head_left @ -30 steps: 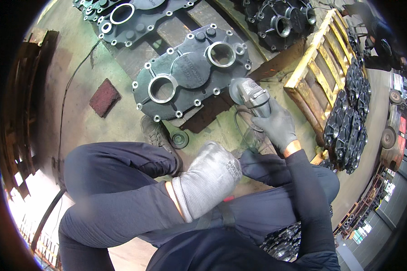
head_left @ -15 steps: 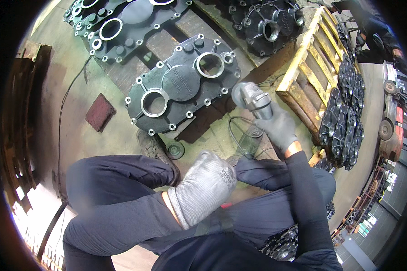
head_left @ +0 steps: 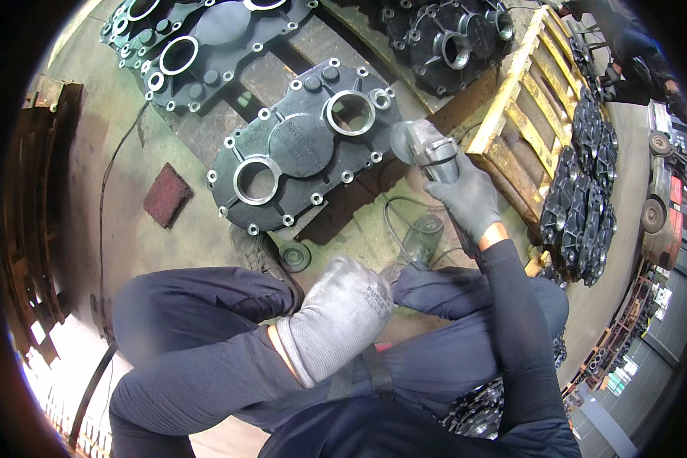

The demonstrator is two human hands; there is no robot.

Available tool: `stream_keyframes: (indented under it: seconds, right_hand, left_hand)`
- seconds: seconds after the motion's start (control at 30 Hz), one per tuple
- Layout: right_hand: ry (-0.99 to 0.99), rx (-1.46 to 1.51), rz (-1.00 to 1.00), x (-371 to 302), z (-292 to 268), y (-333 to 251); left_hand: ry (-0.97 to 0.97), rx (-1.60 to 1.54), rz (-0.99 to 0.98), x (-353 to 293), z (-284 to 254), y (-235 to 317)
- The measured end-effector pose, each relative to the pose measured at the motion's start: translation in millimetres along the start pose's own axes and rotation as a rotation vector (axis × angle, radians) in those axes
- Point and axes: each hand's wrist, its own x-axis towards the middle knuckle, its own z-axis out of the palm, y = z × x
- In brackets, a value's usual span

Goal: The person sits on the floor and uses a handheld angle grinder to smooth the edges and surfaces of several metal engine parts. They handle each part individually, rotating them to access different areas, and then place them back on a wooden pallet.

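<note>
So, from my end: right hand [head_left: 472, 202], grey glove, is closed around the body of an angle grinder [head_left: 430, 146], head pointing up-left. Its disc [head_left: 398, 143] is a pale blur just beside the right end of the dark cast housing [head_left: 301, 145]; I can't tell if they touch. Housing lies on wooden planks [head_left: 214, 126] in front of the feet, raised round face up, two bright-rimmed bores showing. Left hand [head_left: 342, 301], also gloved, is away from the housing, bent in over the lap; fingers hidden from me, can't tell if it's holding anything. Similar castings [head_left: 198, 49] at upper left, dark-red pad [head_left: 167, 195] on the floor, yellow wooden pallet [head_left: 528, 88] to the right of the grinder
</note>
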Motion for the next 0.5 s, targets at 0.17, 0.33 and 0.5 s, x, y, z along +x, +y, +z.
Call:
stream_keyframes:
  seconds: [0.17,0.33,0.5]
  right_hand:
    - [-0.035,0.01,-0.02,9.2,-1.4,5.1]
    - [-0.028,-0.014,0.019,4.5,-8.7,-4.9]
    - [-0.053,-0.015,-0.011,9.4,-9.3,-8.3]
  left_hand:
    - [-0.015,0.018,0.004,2.2,-4.7,-2.8]
    - [0.022,0.027,-0.023,5.4,0.5,-1.2]
    - [0.039,-0.003,-0.012,4.4,-0.2,-4.5]
